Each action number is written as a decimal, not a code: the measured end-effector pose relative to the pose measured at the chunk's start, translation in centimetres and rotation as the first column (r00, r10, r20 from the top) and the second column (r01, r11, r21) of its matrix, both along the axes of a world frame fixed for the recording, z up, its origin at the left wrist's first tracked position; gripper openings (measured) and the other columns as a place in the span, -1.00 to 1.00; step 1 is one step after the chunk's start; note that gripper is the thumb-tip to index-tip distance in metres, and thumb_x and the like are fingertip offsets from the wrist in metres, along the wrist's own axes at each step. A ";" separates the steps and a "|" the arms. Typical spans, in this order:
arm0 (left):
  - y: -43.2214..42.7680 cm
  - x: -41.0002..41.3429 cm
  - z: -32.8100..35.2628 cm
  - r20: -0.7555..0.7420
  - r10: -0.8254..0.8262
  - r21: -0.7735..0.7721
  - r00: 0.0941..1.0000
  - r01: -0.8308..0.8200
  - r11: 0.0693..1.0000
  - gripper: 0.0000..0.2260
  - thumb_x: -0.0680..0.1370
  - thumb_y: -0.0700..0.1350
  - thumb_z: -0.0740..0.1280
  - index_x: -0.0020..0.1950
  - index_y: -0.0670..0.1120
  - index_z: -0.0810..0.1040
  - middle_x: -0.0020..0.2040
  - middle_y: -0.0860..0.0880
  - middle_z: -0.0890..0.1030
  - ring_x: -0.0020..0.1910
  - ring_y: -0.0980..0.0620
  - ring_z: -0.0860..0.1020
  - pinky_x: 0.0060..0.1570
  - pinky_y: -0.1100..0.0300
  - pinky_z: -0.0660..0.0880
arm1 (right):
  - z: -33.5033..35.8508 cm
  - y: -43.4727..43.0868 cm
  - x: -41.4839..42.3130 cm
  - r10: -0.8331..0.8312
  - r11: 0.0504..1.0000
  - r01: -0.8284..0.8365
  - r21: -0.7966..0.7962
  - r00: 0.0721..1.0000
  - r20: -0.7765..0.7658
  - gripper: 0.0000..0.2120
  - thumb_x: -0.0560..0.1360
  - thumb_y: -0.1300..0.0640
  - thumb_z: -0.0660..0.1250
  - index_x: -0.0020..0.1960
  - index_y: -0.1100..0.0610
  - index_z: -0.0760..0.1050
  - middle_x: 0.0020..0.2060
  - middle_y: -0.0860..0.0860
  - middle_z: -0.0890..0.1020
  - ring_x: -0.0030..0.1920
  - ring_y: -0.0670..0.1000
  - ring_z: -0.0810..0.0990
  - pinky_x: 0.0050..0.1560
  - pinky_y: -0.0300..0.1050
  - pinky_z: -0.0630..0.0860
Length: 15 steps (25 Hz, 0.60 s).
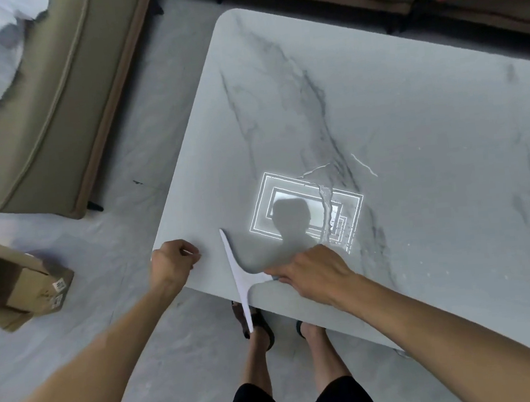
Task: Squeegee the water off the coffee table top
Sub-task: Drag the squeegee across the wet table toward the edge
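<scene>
One white squeegee point(239, 283) lies across the near left corner of the marble table point(413, 155), its blade running from the tabletop out past the near edge, with the right hand point(311, 273) clasped around its handle on the right side. A streak of water point(327, 208) glints further in on the top, while the left hand point(171, 263), fingers loosely curled and holding nothing, rests on the left corner. Left of the table, an open box point(21, 286) sits on the floor near a sofa point(56, 106).
</scene>
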<state>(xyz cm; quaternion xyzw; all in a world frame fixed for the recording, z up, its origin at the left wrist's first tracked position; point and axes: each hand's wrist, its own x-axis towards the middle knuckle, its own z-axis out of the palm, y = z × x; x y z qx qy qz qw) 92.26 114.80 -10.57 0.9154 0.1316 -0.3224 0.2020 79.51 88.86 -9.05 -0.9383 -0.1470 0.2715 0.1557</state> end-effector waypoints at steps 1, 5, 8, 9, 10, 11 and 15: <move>-0.1 -0.2 -0.1 -0.005 0.023 -0.005 1.000 -0.023 1.000 -0.84 0.47 -0.24 0.36 -0.27 -0.03 0.60 -0.33 -0.04 0.65 -0.35 0.00 0.62 -0.30 0.18 0.53 | -0.1 -1.4 -0.3 0.000 1.000 0.001 -0.019 0.999 0.046 -0.83 0.60 0.02 0.15 0.10 -0.24 0.39 -0.35 -0.06 0.57 -0.42 0.05 0.46 -0.45 -0.14 0.20; -2.1 -1.0 -0.4 -0.010 0.091 -0.005 0.996 -0.091 0.996 -0.80 0.57 -0.06 0.20 -0.10 -0.05 0.60 -0.38 -0.03 0.66 -0.30 0.00 0.63 -0.23 0.12 0.51 | 1.5 -10.5 -2.2 -0.049 0.986 0.068 -0.155 0.991 0.123 -0.60 0.41 0.07 0.39 0.10 -0.35 0.42 -0.30 -0.12 0.56 -0.51 -0.03 0.37 -0.55 -0.21 0.30; -4.1 -0.8 -0.1 -0.004 0.076 -0.052 0.997 -0.077 0.996 -0.82 0.57 -0.01 0.21 0.13 0.00 0.50 -0.14 0.00 0.66 -0.18 -0.02 0.63 -0.28 0.16 0.44 | 3.6 -15.5 -3.2 -0.050 0.962 0.069 -0.264 0.996 0.080 -0.39 0.33 0.10 0.48 0.19 -0.43 0.37 -0.44 -0.08 0.43 -0.59 0.02 0.36 -0.59 -0.21 0.13; -4.5 -0.6 -0.1 0.000 0.072 -0.068 0.997 -0.072 0.995 -0.78 0.57 -0.02 0.23 0.19 -0.01 0.47 -0.04 0.01 0.62 -0.13 -0.05 0.60 -0.27 0.15 0.43 | 4.0 -16.2 -3.2 -0.043 0.954 0.064 -0.293 0.996 0.078 -0.39 0.35 0.08 0.46 0.22 -0.42 0.33 -0.48 -0.07 0.37 -0.59 0.04 0.34 -0.57 -0.21 0.10; -4.6 -0.3 0.2 0.015 0.087 -0.076 0.996 -0.086 0.993 -0.75 0.57 -0.03 0.24 0.24 -0.03 0.44 0.02 0.01 0.58 -0.09 -0.06 0.56 -0.29 0.16 0.41 | 4.5 -16.2 -2.9 -0.038 0.949 0.063 -0.310 0.996 0.084 -0.45 0.40 0.04 0.41 0.24 -0.41 0.29 -0.48 -0.08 0.33 -0.58 0.06 0.31 -0.56 -0.20 0.09; -4.4 0.1 0.5 0.039 0.123 -0.076 0.992 -0.120 0.990 -0.72 0.57 -0.04 0.24 0.26 -0.04 0.41 0.07 0.01 0.56 -0.08 -0.05 0.52 -0.33 0.19 0.38 | 5.0 -15.5 -2.2 -0.046 0.949 0.074 -0.307 0.994 0.097 -0.55 0.46 -0.01 0.33 0.23 -0.41 0.30 -0.47 -0.09 0.32 -0.58 0.06 0.27 -0.55 -0.20 0.08; -1.2 1.9 0.7 0.057 0.373 -0.158 0.926 -0.361 0.919 -0.64 0.56 -0.08 0.26 0.35 -0.08 0.34 0.27 -0.09 0.50 0.13 -0.13 0.50 0.11 -0.04 0.50 | 4.2 -7.1 3.1 0.050 0.996 -0.045 -0.083 0.997 0.050 -0.76 0.61 -0.15 0.01 0.20 -0.36 0.34 -0.30 -0.10 0.55 -0.40 0.08 0.53 -0.45 -0.16 0.18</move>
